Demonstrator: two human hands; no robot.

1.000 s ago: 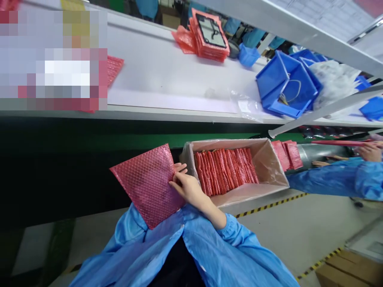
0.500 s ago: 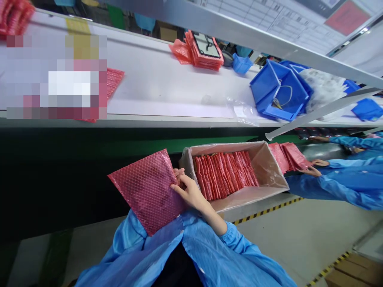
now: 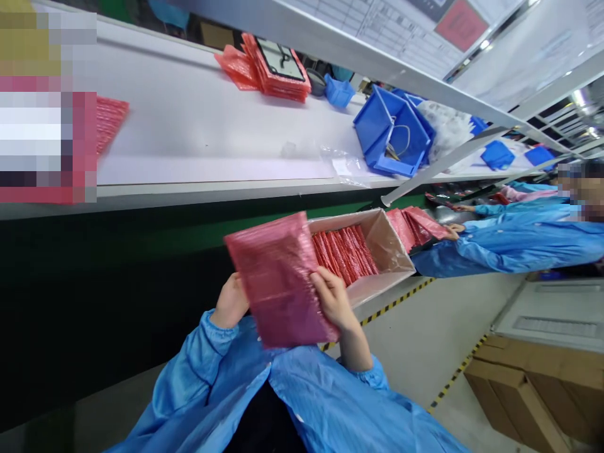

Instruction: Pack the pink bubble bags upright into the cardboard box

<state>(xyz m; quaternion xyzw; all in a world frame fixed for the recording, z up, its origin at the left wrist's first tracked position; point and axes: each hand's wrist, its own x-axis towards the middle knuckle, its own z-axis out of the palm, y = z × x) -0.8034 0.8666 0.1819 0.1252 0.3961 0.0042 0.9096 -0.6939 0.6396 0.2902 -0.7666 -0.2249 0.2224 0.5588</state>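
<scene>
Change: the pink bubble bag (image 3: 278, 280), earlier held by the right hand (image 3: 334, 301) alone, is now gripped also by the left hand (image 3: 231, 302).
Grip: both hands are closed on the bag's edges.
Meaning: it is judged ready for packing in the far-right carton (image 3: 391, 248).

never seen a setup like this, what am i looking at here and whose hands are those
This is a single view from a camera worn on a person's head, looking forward and down, so the two bare hands and blue sleeves at the bottom are the wearer's own. There is no machine here. The left hand and the right hand each have a grip on a side edge of a pink bubble-wrap bag, held up in front of the chest.

Just behind it stands a cardboard box lined with clear plastic, with more pink bags standing on edge inside. Beyond is a long white table carrying a stack of pink bags and blue plastic bins. On the right a co-worker in a blue coat handles another pile of pink bags. The blocky patches are blurring.
</scene>
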